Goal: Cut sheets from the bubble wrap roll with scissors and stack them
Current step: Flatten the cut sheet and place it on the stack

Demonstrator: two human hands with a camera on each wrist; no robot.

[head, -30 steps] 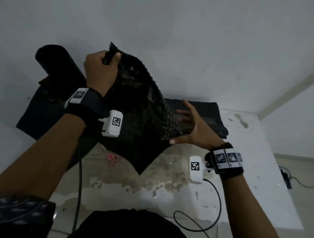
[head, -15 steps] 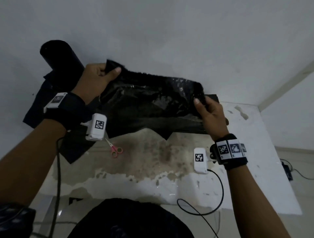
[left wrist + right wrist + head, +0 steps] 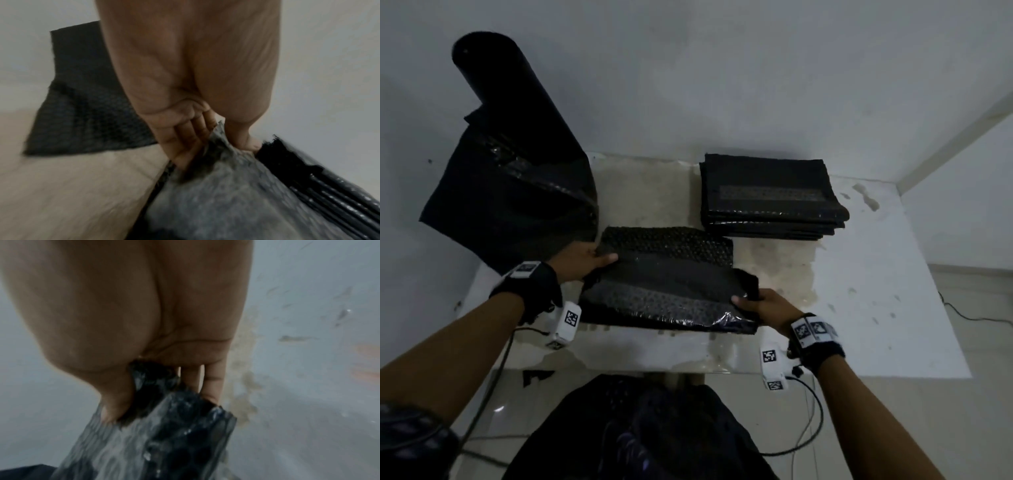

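A cut sheet of black bubble wrap point(image 3: 667, 284), folded over on itself, lies low over the table's middle. My left hand point(image 3: 589, 262) pinches its left edge, thumb on top; the left wrist view shows the sheet point(image 3: 216, 194) caught between thumb and fingers. My right hand point(image 3: 760, 303) pinches the right corner, and the right wrist view shows the sheet point(image 3: 164, 434) in that pinch. The black roll point(image 3: 517, 113) leans at the back left, its loose end point(image 3: 510, 212) draped down. A stack of folded sheets point(image 3: 770, 195) sits at the back right. The scissors are hidden.
The white table point(image 3: 876, 291) is stained and worn in the middle; its front edge runs just below my hands. Cables point(image 3: 815, 411) hang from both wrist cameras. A white wall stands behind the table, and floor shows at the right.
The sheet was held up and spread between both hands; now it is folded and brought down onto the table in front of me. The scissors have gone out of sight under it.
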